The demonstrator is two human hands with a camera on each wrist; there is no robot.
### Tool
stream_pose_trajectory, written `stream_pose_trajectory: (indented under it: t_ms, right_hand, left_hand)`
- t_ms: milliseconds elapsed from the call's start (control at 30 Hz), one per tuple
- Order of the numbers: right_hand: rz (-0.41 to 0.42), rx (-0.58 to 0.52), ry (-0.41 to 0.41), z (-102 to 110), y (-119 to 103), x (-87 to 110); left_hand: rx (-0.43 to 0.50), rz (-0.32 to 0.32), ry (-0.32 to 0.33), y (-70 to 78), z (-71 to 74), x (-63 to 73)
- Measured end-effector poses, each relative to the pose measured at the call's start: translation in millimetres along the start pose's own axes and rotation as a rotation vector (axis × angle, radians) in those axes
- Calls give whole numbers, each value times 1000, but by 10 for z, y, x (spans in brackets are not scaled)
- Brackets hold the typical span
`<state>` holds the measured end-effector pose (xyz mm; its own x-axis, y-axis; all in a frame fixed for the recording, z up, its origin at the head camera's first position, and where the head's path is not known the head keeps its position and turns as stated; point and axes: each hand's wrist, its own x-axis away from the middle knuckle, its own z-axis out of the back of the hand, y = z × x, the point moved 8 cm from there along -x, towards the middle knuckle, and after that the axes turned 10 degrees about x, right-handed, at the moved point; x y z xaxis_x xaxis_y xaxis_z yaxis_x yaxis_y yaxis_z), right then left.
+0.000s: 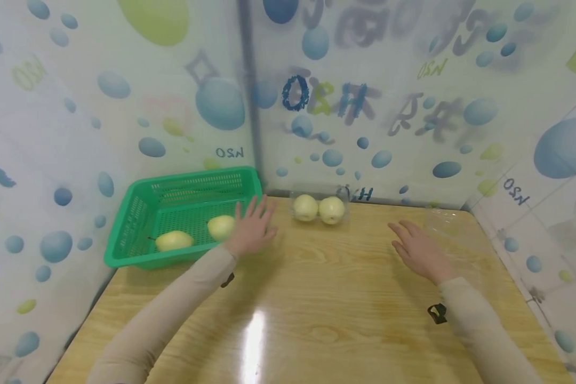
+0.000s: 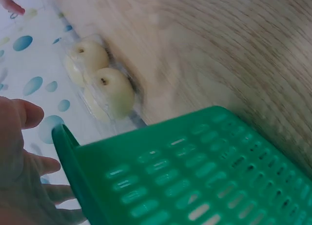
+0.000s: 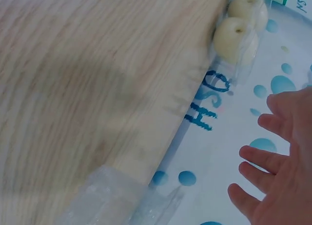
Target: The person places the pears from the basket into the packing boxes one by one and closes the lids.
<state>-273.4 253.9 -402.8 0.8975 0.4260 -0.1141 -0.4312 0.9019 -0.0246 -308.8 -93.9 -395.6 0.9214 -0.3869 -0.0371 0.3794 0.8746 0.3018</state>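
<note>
The grip of the left hand [image 1: 252, 229] was left open, with fingers spread and nothing held, at the right end of the green basket [image 1: 197, 176], left of the middle. The grip of the right hand [image 1: 422, 253] was also left open and bare, right of the middle. Two yellow fruits [image 1: 174, 241] were seen in the basket. Two round fruits [image 1: 305, 207] in a clear pack [image 1: 319, 192] were set at the back of the table [image 1: 341, 288], near the middle. Clear plastic [image 3: 107, 196] was seen at the bottom of the right wrist view.
</note>
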Motion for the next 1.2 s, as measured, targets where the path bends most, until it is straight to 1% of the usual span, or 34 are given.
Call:
stream_pose_trajectory:
  t_ms: [233,467,767,1000,1067,1200]
  right_hand:
    - [-42,-57,3,-22,178,162]
    - [-63,-77,38,-31,371,264]
    - [-115,-128,96,-33,700,493]
    - [-173,-187,89,-29,873,683]
    - [-188,-195,94,-39,925,742]
    - [-209,-175,117,-55,1017,851]
  left_hand:
    - [0,29,6,-164,29,52]
    - [15,29,31,-270,145,139]
    - [22,58,11,-475,249,248]
    - [30,67,5,-609,300,320]
    - [33,65,6,-636,309,341]
    - [42,71,1,-684,330,383]
